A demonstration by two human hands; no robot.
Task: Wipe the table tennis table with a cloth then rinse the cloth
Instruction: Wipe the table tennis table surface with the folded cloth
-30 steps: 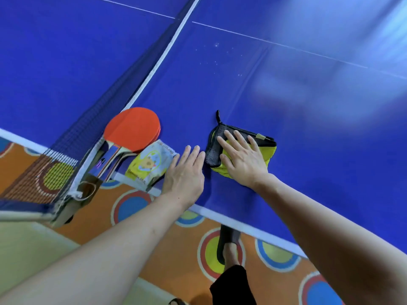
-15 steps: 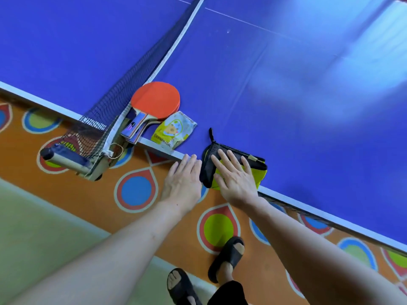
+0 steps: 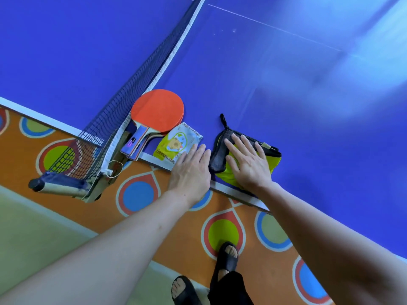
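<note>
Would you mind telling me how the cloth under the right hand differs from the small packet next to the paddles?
The cloth is folded fabric, yellow-green with dark grey mesh and a hanging loop; the packet is a printed wrapper with a cartoon picture. The right hand presses flat on the cloth, while the left hand only reaches the packet's corner. Both lie at the table's near edge.

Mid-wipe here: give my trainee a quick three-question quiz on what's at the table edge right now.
1. True or false: the right hand lies flat on the yellow and grey cloth.
2. Which item lies between the red paddle and the left hand: A) a ball, B) a wet-wipes packet, C) a cup?
3. Fill in: the paddle rests beside the ___.

Key: 1 true; 2 B; 3 net.
</note>
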